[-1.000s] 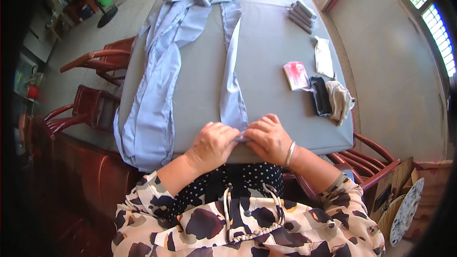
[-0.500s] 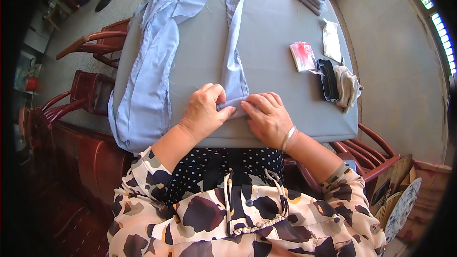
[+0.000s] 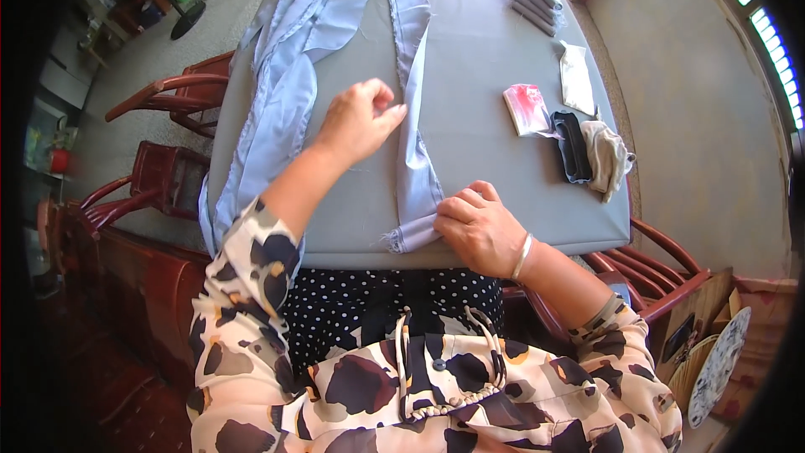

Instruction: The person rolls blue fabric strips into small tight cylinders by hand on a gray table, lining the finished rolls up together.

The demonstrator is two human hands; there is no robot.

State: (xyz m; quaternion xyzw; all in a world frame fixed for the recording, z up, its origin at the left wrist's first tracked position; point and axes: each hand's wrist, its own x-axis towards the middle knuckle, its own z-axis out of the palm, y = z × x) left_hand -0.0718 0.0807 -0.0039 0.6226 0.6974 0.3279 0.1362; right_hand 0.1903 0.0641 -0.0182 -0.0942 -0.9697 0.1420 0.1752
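A long pale blue-grey fabric strip (image 3: 412,169) lies lengthwise on the table in front of me. Its near end is a folded or rolled piece with frayed threads at the left. My right hand (image 3: 482,226), a pale bangle on its wrist, pinches the right side of this near end. Higher up, my left hand (image 3: 360,123) is beside the strip's left edge. Its fingers are half curled and the thumb stands apart, with nothing visible between them. A wider heap of the same fabric (image 3: 281,88) stretches along the table's left side, frayed along its edges.
The table (image 3: 495,172) has a grey cover. On its right are grey rolls (image 3: 537,7), a white packet (image 3: 576,77), a red-and-white packet (image 3: 527,109), a black case (image 3: 572,147) and a beige cloth (image 3: 605,158). Reddish-brown chairs (image 3: 168,172) stand around it.
My left hand has let go of the strip's near end and moved up and away along its left edge. The near end sits slightly closer to me, my right hand still on it.
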